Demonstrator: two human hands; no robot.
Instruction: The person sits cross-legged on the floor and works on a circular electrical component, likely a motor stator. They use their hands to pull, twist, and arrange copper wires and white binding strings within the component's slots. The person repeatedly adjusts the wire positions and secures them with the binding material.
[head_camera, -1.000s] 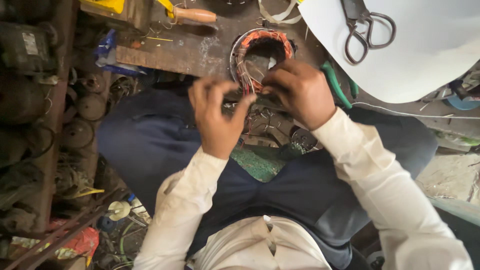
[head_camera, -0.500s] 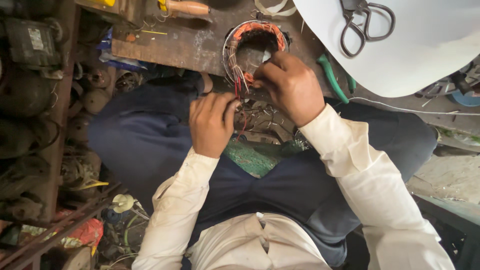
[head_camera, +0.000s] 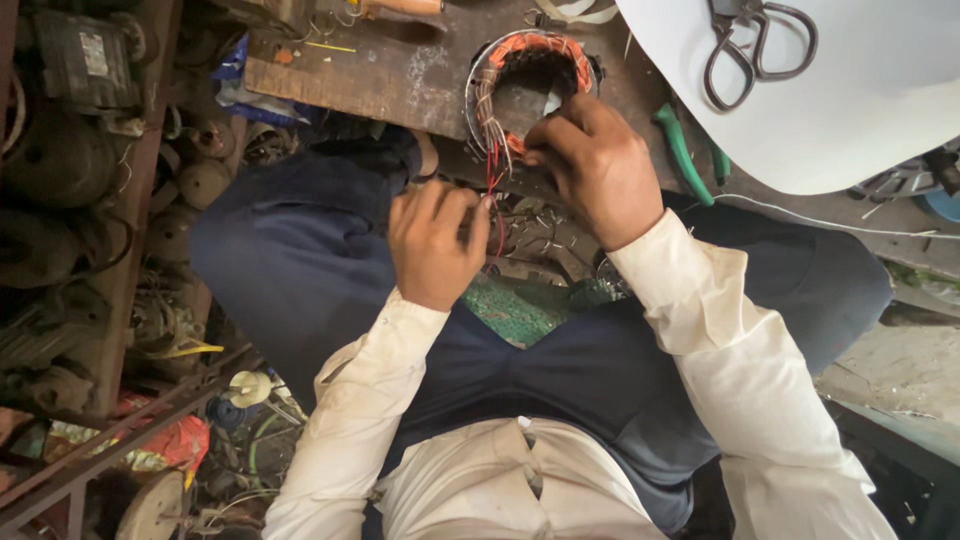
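Head view, looking straight down: the motor stator (head_camera: 528, 88), a ring wound with copper-orange coils, sits on the near edge of the dark wooden board (head_camera: 400, 70), just above the person's lap. The right hand (head_camera: 598, 165) is on the ring's lower right side, fingers curled tight against the winding. The left hand (head_camera: 435, 240) is just below and left of it, fingertips pinched shut on the thin red lead wires (head_camera: 493, 185) that run down from the coil.

Around them it's crowded. Green-handled pliers (head_camera: 680, 150) lie just right of the right hand, nearly touching the wrist. A big white sheet (head_camera: 880, 100) covers the upper right, with dark scissors (head_camera: 750, 45) lying on it. A green circuit board (head_camera: 515, 310) rests in the lap, loose wire scraps above it. Old motor parts (head_camera: 70, 200) pack the left edge.

Open room is scant: only the bare board left of the ring.
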